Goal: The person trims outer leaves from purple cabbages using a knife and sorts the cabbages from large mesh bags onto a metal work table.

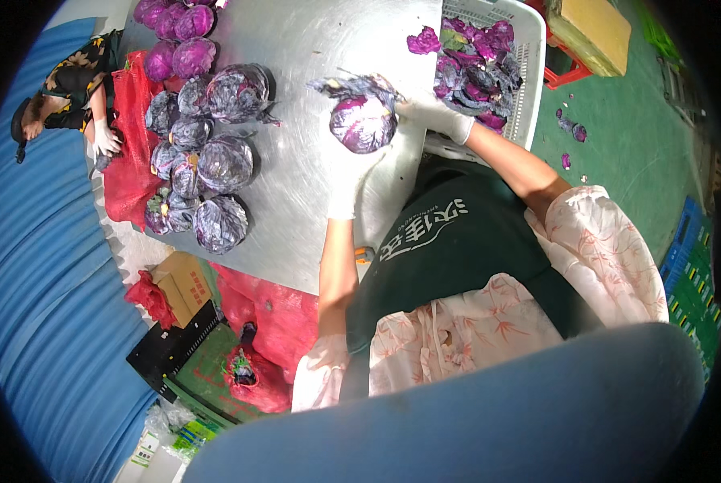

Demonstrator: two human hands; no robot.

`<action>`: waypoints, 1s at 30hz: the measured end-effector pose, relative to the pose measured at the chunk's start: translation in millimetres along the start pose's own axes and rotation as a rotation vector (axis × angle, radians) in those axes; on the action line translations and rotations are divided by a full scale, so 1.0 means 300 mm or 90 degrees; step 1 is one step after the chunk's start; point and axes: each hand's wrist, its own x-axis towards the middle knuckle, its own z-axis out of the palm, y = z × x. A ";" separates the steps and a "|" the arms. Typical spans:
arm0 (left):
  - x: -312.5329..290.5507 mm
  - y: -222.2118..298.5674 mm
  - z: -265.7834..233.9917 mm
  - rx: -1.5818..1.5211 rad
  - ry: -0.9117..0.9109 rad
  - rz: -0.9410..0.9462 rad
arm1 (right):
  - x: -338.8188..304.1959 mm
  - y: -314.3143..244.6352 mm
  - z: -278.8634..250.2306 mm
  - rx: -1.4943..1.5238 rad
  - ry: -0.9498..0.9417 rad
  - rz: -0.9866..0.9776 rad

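Note:
A red cabbage (363,126) is held over the metal table, its loose outer leaves (352,87) peeled away along the far side. My left hand (346,179), in a white glove, cups it from the near left; most of those fingers are hidden in glare and under the cabbage. At its right side, my white-gloved right hand (439,117) has its fingertips closed on the outer leaf. Several dark, untrimmed cabbages (225,163) stand in rows to the left, with bright purple peeled ones (194,58) at the far left.
A white crate (535,72) of discarded leaves stands right of the metal table (296,209); a loose leaf (423,40) lies beside it. Across the left edge, a co-worker's gloved hand (107,138) touches a red mesh sack (131,177). More red sacks (272,322) lie below the table.

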 end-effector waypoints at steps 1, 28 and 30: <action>0.002 -0.045 0.012 0.008 0.020 0.025 | -0.027 -0.035 -0.018 0.165 0.036 0.011; 0.019 0.043 0.043 0.427 0.046 -0.099 | 0.052 0.057 0.070 -0.339 0.186 -0.229; 0.018 0.040 0.049 0.449 0.045 -0.104 | 0.041 -0.008 0.059 -0.242 0.135 -0.061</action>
